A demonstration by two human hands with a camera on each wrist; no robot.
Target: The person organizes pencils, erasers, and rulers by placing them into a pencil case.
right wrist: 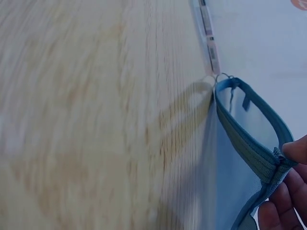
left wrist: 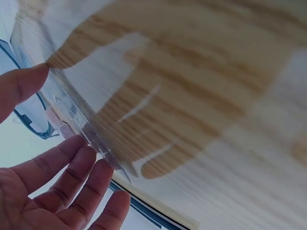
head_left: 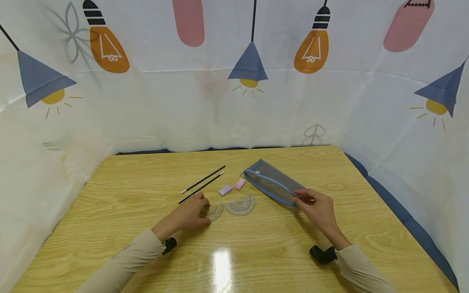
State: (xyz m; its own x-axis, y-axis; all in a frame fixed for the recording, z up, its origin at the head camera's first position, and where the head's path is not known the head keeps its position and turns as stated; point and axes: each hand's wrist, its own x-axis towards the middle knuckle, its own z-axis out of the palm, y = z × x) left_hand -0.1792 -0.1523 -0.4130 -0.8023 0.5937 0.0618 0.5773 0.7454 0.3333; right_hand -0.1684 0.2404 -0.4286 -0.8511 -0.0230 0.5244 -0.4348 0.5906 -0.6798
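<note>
My left hand (head_left: 188,213) is low over the table at a small clear protractor (head_left: 213,212). In the left wrist view its thumb (left wrist: 29,84) meets one end of the protractor and the bent fingers (left wrist: 84,165) meet the other. A second clear protractor (head_left: 241,205) lies just to the right. My right hand (head_left: 318,208) pinches the near corner of a grey mesh pencil case (head_left: 275,179) with blue edging. The case's zipped mouth gapes, as the right wrist view shows along its blue zipper (right wrist: 249,148).
Two slim black pencils (head_left: 203,179) with pale ends lie side by side beyond the left hand. A purple eraser (head_left: 225,190) and a pink eraser (head_left: 239,184) sit between them and the case. Behind the wooden table (head_left: 110,228) hangs a printed cloth (head_left: 165,106).
</note>
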